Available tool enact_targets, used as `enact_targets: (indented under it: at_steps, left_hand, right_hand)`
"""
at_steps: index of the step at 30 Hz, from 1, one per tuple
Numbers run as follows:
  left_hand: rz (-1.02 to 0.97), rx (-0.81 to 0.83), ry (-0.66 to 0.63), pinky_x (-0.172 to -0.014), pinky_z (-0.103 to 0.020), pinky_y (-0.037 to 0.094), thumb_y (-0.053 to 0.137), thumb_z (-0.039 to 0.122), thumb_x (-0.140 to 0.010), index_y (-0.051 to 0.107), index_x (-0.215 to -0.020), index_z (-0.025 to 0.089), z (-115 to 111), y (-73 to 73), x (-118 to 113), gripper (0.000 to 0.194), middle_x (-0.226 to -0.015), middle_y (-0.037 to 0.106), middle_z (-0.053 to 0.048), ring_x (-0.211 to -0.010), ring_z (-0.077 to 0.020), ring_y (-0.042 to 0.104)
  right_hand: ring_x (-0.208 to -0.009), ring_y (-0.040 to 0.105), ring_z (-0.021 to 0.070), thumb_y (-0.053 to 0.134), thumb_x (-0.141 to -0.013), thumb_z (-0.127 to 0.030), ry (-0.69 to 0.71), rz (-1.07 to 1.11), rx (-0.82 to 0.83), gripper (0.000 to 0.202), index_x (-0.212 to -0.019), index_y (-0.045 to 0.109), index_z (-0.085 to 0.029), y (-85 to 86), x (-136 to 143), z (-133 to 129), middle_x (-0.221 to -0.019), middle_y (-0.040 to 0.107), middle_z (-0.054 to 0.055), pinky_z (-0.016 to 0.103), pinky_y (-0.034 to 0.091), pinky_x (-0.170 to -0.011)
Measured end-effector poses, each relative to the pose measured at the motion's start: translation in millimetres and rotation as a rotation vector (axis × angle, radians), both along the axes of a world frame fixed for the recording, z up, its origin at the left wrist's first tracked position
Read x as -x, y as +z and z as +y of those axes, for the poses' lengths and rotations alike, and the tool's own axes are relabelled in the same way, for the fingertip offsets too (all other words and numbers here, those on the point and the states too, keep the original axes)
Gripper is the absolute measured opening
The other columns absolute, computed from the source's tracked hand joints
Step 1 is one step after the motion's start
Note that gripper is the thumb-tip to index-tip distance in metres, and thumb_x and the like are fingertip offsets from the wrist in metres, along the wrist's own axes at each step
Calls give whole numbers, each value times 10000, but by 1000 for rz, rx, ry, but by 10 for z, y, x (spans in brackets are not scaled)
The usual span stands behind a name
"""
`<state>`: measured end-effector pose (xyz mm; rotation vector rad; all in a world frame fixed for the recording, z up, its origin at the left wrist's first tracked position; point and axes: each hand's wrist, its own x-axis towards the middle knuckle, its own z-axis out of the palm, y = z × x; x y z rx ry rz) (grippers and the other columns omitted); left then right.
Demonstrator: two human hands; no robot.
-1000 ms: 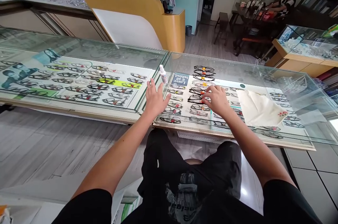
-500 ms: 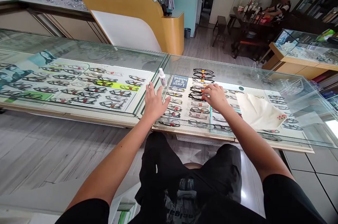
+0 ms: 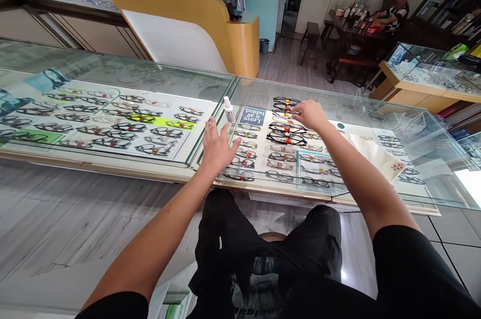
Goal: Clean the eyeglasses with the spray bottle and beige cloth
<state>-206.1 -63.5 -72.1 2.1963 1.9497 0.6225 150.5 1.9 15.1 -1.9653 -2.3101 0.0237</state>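
Observation:
My left hand (image 3: 217, 146) lies flat on the glass counter top with its fingers spread, holding nothing. Just beyond its fingertips stands a small white bottle (image 3: 229, 110), upright. My right hand (image 3: 311, 114) pinches the right end of a pair of dark-framed eyeglasses (image 3: 282, 110) in a column of glasses on the counter; the fingertips are partly hidden. Farther back in that column are more dark glasses (image 3: 283, 100) with orange tags. Nearer me lies another black pair (image 3: 286, 138). A cream cloth (image 3: 376, 156) is partly covered by my right forearm.
Under the glass of the display case (image 3: 248, 185) are rows of eyeglasses and a blue sign (image 3: 252, 116). A second case (image 3: 180, 158) adjoins on the left. Behind stand a yellow cashier desk (image 3: 244, 48) and a waste bin (image 3: 264, 46). A person (image 3: 396, 13) sits at a far table.
My right hand has moved away from me, from the nearer black glasses to a pair farther back. The view has shifted slightly. My left hand stays flat on the glass.

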Motion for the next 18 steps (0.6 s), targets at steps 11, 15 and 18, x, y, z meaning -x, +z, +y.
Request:
enact_targets:
  at_steps: [11,15,18]
  left_hand:
    - [22,17,5,-1368,-696,252,507,610,-1057,500,-1673,96,-2,17,-14,802,-1890,92,-267,-1754,-502,124]
    - [31,24,2,-1366,-694,257,495,637,-1055,502,-1674,88,5,4,-4,828,-1885,104,-278,-1752,-504,134]
    - [28,30,-1,-1369,-693,251,482,660,-1053,497,-1680,93,6,8,-1,846,-1888,101,-270,-1754,-500,128]
  right_hand:
    - [-1015,783,223,723,-999,-359,105,-1,265,251,-1152,902,-271,118,-33,432,-1145,885,27,291,503,-788]
    - [-1047,768,241,688,-985,-293,151,-30,220,240,-1085,900,-240,98,-20,465,-1212,871,50,322,482,-874]
    - [-1020,750,238,664,-974,-260,195,-54,193,234,-1029,890,-232,65,-4,458,-1206,864,57,333,456,-895]
